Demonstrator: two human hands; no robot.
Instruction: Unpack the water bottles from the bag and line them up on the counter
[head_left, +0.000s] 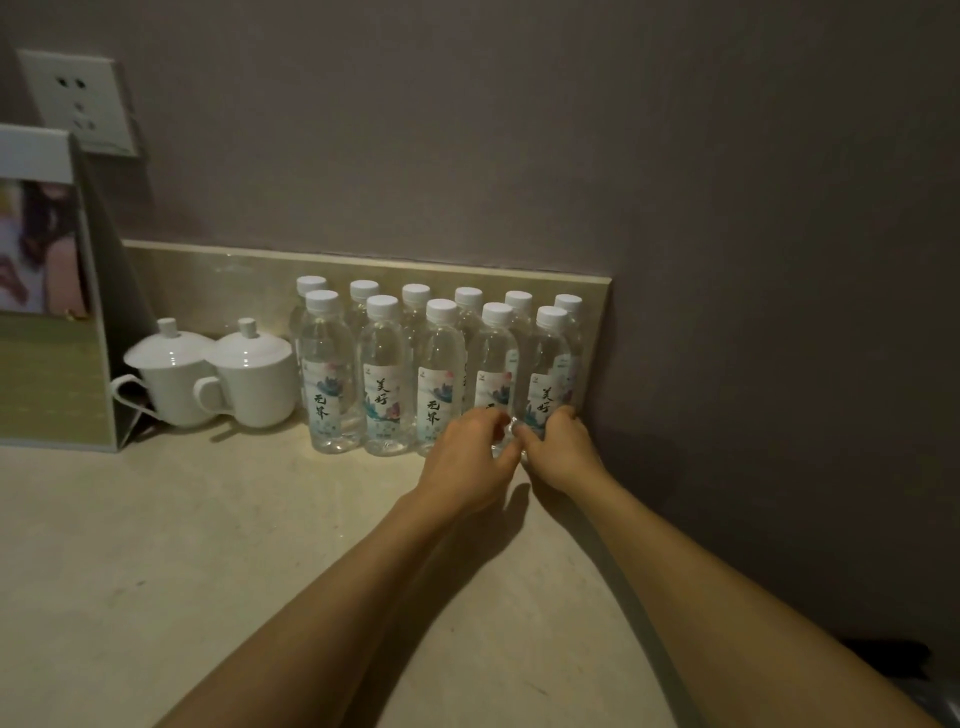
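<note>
In the head view, eleven water bottles (384, 374) are standing upright in two rows on the counter (208, 545), pushed back against the low tiled strip (218, 280) beside the side wall (779, 312). The left hand (467, 457) is curling its fingers (488, 418) around the base of the fourth front bottle (496, 364), while the right hand (558, 452) is wrapping narrowly around the base of the last front bottle (550, 364). Two lidded white cups (254, 374) are sitting just left of the rows.
</note>
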